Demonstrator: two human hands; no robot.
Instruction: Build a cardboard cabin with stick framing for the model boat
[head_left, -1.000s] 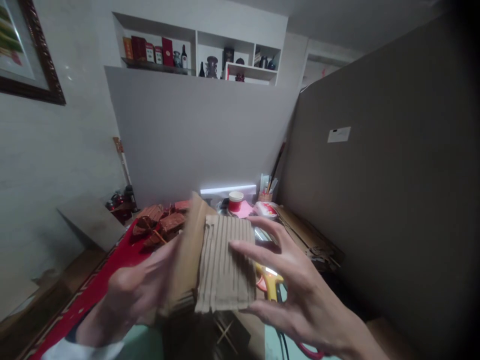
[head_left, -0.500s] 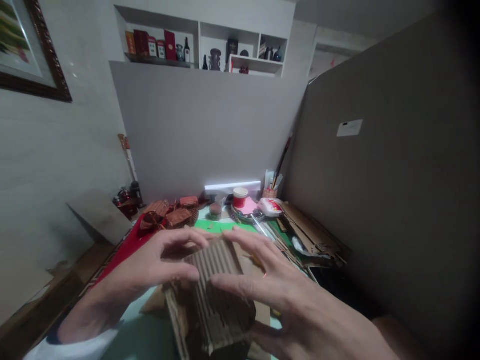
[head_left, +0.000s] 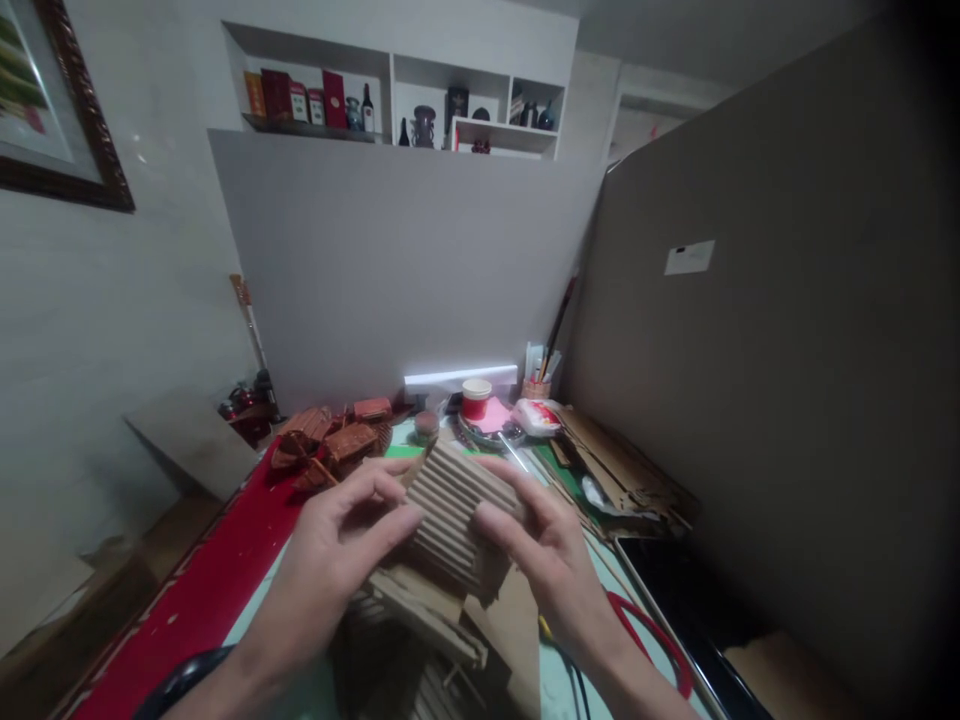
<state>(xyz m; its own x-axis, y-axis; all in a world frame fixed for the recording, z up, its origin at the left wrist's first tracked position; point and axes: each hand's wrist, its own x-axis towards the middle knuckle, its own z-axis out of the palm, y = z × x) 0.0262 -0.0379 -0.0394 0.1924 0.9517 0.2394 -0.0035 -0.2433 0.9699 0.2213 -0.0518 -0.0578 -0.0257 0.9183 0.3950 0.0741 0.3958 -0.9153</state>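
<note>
Between my two hands is a piece of corrugated cardboard (head_left: 448,505), its ridged face turned up and tilted. My left hand (head_left: 337,535) grips its left edge, with the thumb on the ridges and the fingers partly behind. On the opposite side my right hand (head_left: 555,550) presses its thumb on the ridged face, and the fingers curl round the far edge. Below it hangs or lies a folded cardboard part (head_left: 427,605); whether the two are joined, I cannot tell. A flat brown cardboard sheet (head_left: 517,640) lies under them.
Reddish-brown small models (head_left: 337,440) sit at the back left on a red cloth (head_left: 195,590). A red-and-white tub (head_left: 476,400) stands at the back. Cardboard strips (head_left: 622,465) are piled on the right, beside a dark, flat panel (head_left: 675,600) and a red cable (head_left: 660,640).
The cardboard has turned, so its ridges now slant down to the right, and it sits higher. My hands have shifted from a loose spread around it to a closer grip.
</note>
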